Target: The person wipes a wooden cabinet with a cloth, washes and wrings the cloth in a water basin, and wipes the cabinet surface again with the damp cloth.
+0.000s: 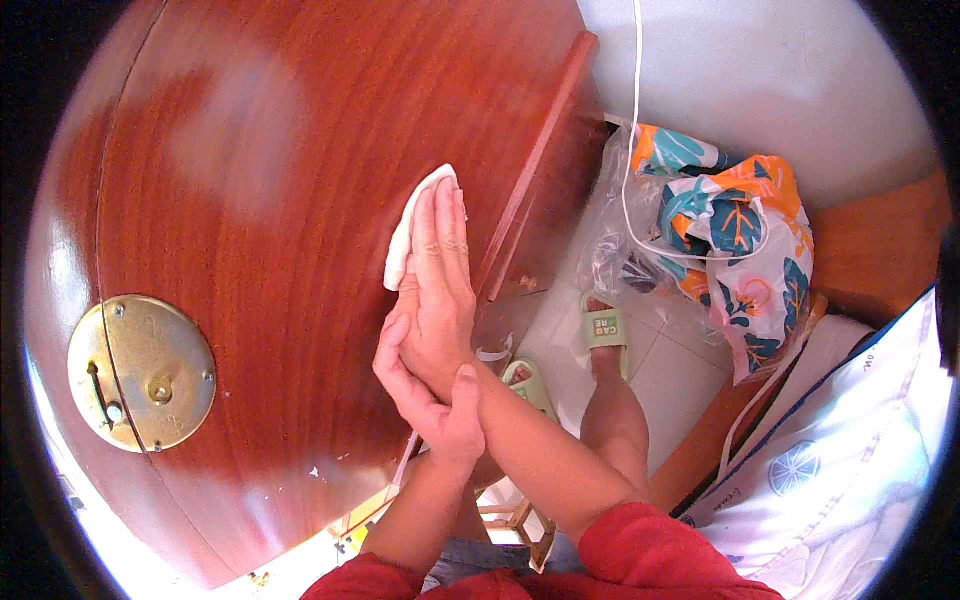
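A folded white cloth (414,232) lies under the extended fingers of my right hand (439,277), against a glossy reddish-brown wooden panel (300,262). The fingers are straight and close together, and the cloth's edge shows along their left side. My left hand (424,390) is wrapped around my right wrist, its thumb on the near side. Over at the left, a round brass-coloured plate (172,345) with a keyhole and a small knob spans the seam between two panels.
A raised wooden strip (536,165) runs along the panel's right side. Patterned plastic bags (757,292) and a white cable (636,90) lie at the right. A printed bedspread (825,465) covers the lower right. Green slippers (606,326) and a wooden stool (525,517) are below.
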A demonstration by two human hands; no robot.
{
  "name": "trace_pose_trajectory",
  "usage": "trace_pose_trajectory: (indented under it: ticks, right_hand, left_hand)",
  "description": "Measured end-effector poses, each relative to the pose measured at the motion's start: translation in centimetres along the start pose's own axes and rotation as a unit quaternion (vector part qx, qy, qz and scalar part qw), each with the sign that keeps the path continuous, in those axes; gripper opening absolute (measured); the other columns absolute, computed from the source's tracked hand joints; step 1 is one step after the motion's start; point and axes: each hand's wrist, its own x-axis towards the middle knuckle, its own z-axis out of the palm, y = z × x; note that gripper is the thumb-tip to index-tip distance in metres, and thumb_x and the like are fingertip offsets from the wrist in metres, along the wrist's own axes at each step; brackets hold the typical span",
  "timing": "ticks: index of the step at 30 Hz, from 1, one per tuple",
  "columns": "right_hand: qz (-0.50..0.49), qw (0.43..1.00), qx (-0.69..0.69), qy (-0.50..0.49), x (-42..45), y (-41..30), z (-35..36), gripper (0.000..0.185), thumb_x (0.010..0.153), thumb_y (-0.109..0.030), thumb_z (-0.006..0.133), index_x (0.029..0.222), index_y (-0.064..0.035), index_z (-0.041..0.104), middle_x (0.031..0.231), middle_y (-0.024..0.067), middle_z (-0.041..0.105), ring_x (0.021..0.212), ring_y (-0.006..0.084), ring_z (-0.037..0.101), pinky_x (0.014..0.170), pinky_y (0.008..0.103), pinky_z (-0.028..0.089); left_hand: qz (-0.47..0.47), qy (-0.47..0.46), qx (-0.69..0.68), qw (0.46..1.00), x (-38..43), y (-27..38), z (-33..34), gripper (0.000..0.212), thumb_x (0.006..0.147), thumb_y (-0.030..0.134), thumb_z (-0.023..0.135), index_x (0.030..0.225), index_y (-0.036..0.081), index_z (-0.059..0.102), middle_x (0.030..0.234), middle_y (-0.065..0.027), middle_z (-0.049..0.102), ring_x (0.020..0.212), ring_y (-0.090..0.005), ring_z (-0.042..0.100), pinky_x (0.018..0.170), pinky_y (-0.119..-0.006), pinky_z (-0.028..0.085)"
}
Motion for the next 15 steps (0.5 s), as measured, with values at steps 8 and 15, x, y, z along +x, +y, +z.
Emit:
trace_pose_trajectory:
  ticks: [8,15]
  right_hand:
    - [0.113,0.986,-0.117,0.029,-2.4,4.6,-0.5,0.057,0.088,0.004,0.039,0.144,0.0036,0.027,0.15,0.0223,0.025,0.138,0.0411,0.025,0.113,0.0471,0.022]
    - [0.112,0.987,-0.113,0.034,-2.2,4.8,-1.0,0.057,0.086,0.005,0.038,0.143,0.0031,0.03,0.15,0.0222,0.026,0.136,0.04,0.03,0.113,0.0452,0.023]
  left_hand:
    - [-0.095,-0.09,0.019,0.991,-0.1,-1.3,0.9,0.066,0.071,0.002,0.055,0.133,-0.003,0.033,0.131,-0.0152,0.039,0.125,-0.0253,0.036,0.109,-0.037,0.023]
    - [-0.068,-0.117,0.04,0.99,0.4,-1.2,0.5,0.065,0.072,0.0,0.057,0.133,-0.002,0.036,0.137,-0.0186,0.038,0.13,-0.0284,0.036,0.111,-0.039,0.023]
